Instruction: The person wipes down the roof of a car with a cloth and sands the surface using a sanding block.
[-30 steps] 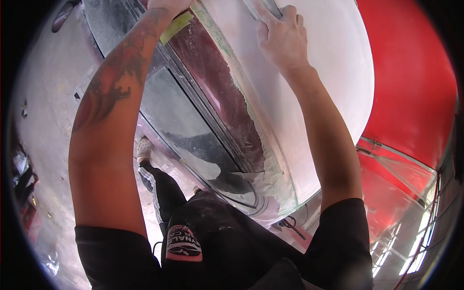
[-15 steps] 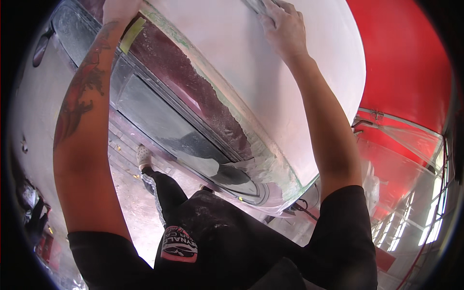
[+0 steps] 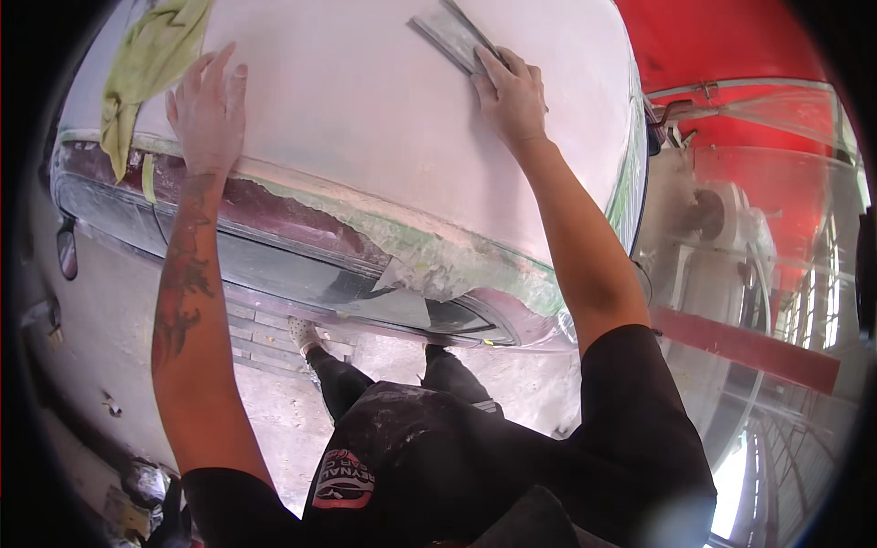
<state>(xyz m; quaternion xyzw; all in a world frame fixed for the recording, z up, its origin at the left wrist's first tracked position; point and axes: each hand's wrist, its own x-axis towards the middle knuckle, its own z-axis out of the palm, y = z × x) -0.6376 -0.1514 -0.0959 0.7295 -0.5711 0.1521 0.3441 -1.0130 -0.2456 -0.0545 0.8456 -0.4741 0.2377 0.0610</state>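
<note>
A car roof [image 3: 365, 119] coated in pale pinkish-white filler fills the upper view. My left hand [image 3: 208, 110] lies flat on it near the front edge, fingers spread, holding nothing. My right hand [image 3: 512, 96] presses on a long flat grey sanding board [image 3: 452, 36] that lies on the filler and points up and to the left. A yellow-green rag [image 3: 142, 68] lies on the roof just left of my left hand. Below the roof edge, chipped dark red paint and masking paper [image 3: 402, 301] line the top of the side window.
A red vehicle body [image 3: 731, 55] stands at the upper right beyond the roof. Pale machinery [image 3: 713, 219] and a red bar [image 3: 749, 347] sit to the right. Below, my legs and shoes [image 3: 306, 333] stand on dusty concrete floor [image 3: 100, 310].
The view has swung upward over the roof, so more of the filler and the rag show. Both hands now sit lower in the picture; the right still presses the sanding board.
</note>
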